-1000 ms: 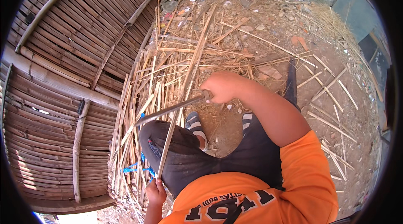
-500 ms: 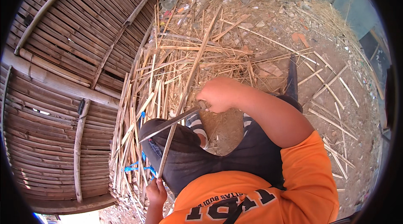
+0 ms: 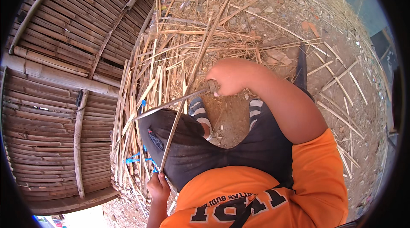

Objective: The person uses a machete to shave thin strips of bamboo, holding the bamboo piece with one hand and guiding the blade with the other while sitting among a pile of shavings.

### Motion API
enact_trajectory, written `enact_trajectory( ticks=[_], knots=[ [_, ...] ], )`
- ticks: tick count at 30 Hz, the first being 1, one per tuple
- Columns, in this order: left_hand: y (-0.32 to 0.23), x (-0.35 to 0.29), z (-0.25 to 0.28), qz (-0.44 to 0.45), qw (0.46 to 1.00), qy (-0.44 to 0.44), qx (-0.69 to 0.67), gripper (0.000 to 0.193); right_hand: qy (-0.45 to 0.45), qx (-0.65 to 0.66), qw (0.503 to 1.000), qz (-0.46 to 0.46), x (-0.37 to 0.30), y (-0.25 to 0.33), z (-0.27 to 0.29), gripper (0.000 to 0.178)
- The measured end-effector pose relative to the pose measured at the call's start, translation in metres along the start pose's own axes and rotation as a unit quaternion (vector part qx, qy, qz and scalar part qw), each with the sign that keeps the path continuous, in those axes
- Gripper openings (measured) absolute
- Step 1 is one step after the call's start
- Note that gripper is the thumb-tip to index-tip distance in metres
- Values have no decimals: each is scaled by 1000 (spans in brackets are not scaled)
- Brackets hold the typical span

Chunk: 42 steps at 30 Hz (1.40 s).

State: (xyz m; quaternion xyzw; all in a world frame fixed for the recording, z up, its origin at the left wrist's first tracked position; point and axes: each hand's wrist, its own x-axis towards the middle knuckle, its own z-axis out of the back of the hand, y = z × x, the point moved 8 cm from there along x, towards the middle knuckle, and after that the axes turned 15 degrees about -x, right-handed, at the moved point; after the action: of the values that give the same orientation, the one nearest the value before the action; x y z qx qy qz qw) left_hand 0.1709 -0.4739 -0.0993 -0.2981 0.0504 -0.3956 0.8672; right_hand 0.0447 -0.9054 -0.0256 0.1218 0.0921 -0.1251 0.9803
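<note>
My left hand [image 3: 159, 186], at the lower left, is closed round the near end of a long, thin bamboo strip [image 3: 173, 134]. The strip slants up and away past my left knee, over the pile of loose strips. In front of my knees, my right hand [image 3: 230, 76] grips the handle of a long-bladed knife [image 3: 171, 103], the handle mostly hidden by my fingers. The blade points left and crosses the strip a little beyond my left knee. Whether its edge cuts into the strip I cannot tell.
Split bamboo strips [image 3: 160, 74] lie heaped at the left and ahead, with blue cord [image 3: 136, 158] among them. A bamboo slat wall [image 3: 51, 129] stands at the left. A dark flat bar [image 3: 301, 67] lies beyond my right knee. More strips [image 3: 341, 80] lie scattered at the right.
My right hand and the knife have moved away from me, so the blade crosses the bamboo strip farther along. My left hand keeps its hold on the near end. The view has shifted slightly.
</note>
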Motion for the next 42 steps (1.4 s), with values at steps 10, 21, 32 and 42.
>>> enact_trajectory(
  ticks=[10, 21, 32, 42],
  knots=[
    [-4, 7, -2, 6, 1000, 25, 0, 37, -35, 29, 997, -54, 2, -28, -6, 39],
    [4, 7, -8, 0, 1000, 30, -7, 37, -186, 71, 963, -183, -25, -95, 39, 41],
    [1, 4, -6, 15, 999, 21, -27, 37, -76, -101, 991, 36, -13, 29, 23, 25],
    [2, 5, -11, 15, 998, 30, -55, 40, -262, 10, 951, -163, -22, -69, 42, 31]
  ],
)
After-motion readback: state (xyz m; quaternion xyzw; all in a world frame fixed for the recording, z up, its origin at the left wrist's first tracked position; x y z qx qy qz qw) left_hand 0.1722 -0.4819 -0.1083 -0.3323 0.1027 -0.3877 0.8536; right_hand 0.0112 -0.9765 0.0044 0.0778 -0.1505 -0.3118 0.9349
